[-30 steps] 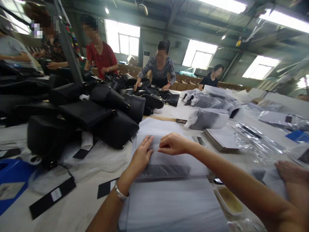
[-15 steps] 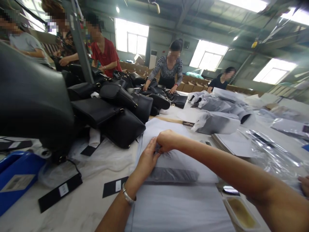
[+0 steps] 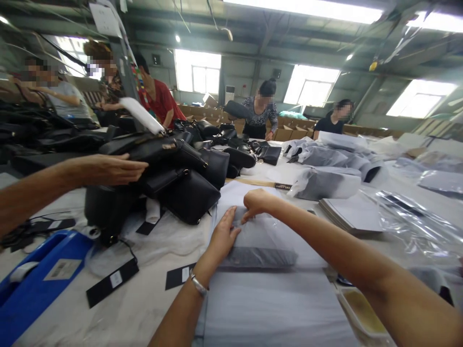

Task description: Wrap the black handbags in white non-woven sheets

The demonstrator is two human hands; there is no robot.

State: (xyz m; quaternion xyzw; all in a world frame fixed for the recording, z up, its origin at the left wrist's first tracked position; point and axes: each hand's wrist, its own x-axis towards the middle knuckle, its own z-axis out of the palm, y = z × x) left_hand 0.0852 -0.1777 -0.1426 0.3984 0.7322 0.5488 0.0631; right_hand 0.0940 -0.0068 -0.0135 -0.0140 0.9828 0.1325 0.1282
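In the middle of the table a dark, box-shaped item (image 3: 265, 256) shows through a thin white wrapping sheet (image 3: 267, 236). It lies on a stack of white sheets (image 3: 271, 308). My left hand (image 3: 224, 233), with a silver bangle at its wrist, rests along the left side of the wrapping, fingers stretched out. Beside it, my right hand (image 3: 257, 202) is curled, its fingers pinching the wrapping near the top. The fingertips are close together, and the exact fold between them is hard to see.
Black handbags (image 3: 190, 193) are heaped to the left, where a co-worker's hand (image 3: 112, 168) reaches in. A blue tape dispenser (image 3: 47, 274) and black tags (image 3: 112, 282) lie nearer. At right are wrapped bags (image 3: 325, 182), stacked boards (image 3: 347, 212) and a plastic tub (image 3: 363, 311).
A large dark bag at the left has moved back onto the heap, with a co-worker's hand now showing there. Across the table, another person has lifted a bag. My hands have barely shifted.
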